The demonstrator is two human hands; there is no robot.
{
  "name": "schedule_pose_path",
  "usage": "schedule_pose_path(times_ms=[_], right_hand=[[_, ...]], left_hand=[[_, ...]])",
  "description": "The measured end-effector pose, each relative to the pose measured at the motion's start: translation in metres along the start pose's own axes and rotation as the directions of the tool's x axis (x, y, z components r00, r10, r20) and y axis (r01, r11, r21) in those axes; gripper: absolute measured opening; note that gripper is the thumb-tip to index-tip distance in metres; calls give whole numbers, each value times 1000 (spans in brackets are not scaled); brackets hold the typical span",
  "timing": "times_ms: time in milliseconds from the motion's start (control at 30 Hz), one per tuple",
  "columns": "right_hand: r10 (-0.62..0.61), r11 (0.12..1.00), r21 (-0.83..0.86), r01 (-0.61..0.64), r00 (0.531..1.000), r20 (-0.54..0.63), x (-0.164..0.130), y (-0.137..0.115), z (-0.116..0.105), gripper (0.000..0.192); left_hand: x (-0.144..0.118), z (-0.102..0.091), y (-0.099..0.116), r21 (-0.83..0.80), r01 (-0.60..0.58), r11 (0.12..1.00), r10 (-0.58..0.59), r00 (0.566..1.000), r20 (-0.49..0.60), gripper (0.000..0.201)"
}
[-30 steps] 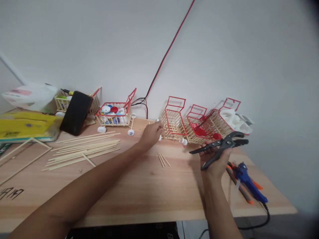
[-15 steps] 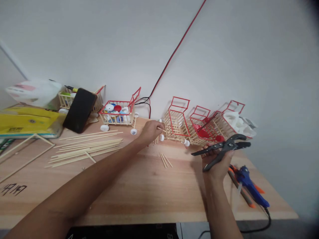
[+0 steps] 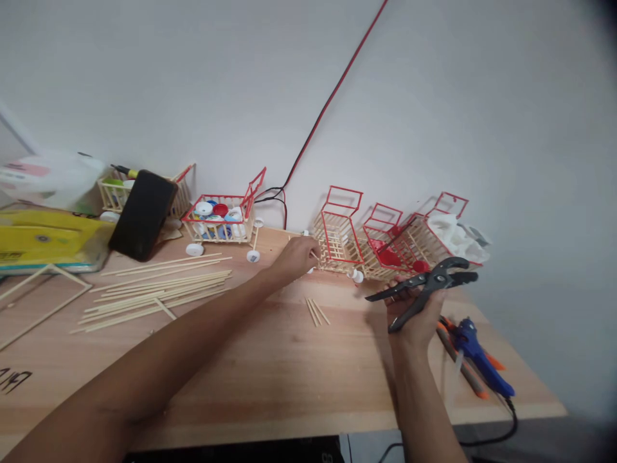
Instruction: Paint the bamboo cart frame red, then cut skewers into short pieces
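Observation:
My left hand (image 3: 297,256) reaches to the middle back of the table, its fingers pinched on a thin, short wooden stick (image 3: 315,256). Right beside those fingers stands a small stick-built shopping cart (image 3: 341,241) with red rim and handle. My right hand (image 3: 418,315) is wrapped round black pruning shears (image 3: 427,288), jaws pointing up and right. Between the hands, short cut sticks (image 3: 317,312) lie on the table. A second red-rimmed cart (image 3: 385,251) and a third cart with white plastic in it (image 3: 436,235) stand behind the shears.
Long sticks (image 3: 159,292) lie at left, near a phone (image 3: 143,215) leaning on another cart. A cart of bottle caps (image 3: 219,222) stands at the back. At right are a blue glue gun (image 3: 482,357) and orange-grey pliers (image 3: 463,363). A yellow packet (image 3: 48,238) sits far left.
The view has shifted slightly, moving everything a little to the left in it. My left hand stays by the cart with fingers pinched; my right hand still grips the shears.

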State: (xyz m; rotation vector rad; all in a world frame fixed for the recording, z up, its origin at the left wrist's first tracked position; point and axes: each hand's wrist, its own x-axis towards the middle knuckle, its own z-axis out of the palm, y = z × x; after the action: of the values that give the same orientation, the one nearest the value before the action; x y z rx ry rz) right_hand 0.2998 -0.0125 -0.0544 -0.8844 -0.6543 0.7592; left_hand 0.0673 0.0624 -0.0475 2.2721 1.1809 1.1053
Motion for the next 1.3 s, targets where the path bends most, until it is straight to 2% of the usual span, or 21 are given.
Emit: schedule_pose_path(times_ms=[200, 267, 433, 667, 900, 1033, 1300], right_hand=[[12, 1000, 16, -12, 1000, -8, 0, 0, 0, 51], [11, 1000, 26, -11, 1000, -10, 0, 1, -1, 51], [4, 1000, 28, -4, 999, -33, 1, 2, -1, 51], [6, 1000, 30, -6, 1000, -8, 1, 3, -2, 51], [18, 999, 37, -17, 999, -32, 0, 3, 0, 52], [29, 999, 32, -28, 999, -36, 0, 0, 1, 53], [4, 1000, -5, -4, 1000, -17, -1, 1, 1, 53]], left_hand=[[1, 3, -11, -200, 112, 973, -107, 994, 36, 13], [1, 3, -15, -227, 109, 968, -106, 994, 25, 9], [-1, 4, -14, -191, 106, 976, -116, 992, -43, 9], [-3, 9, -7, -252, 106, 962, -132, 987, -92, 9], [-3, 11, -6, -292, 62, 954, -95, 991, -98, 14], [-4, 10, -2, -254, 35, 967, -58, 995, -85, 12], [-2, 10, -1, -180, 61, 982, -75, 995, -71, 14]])
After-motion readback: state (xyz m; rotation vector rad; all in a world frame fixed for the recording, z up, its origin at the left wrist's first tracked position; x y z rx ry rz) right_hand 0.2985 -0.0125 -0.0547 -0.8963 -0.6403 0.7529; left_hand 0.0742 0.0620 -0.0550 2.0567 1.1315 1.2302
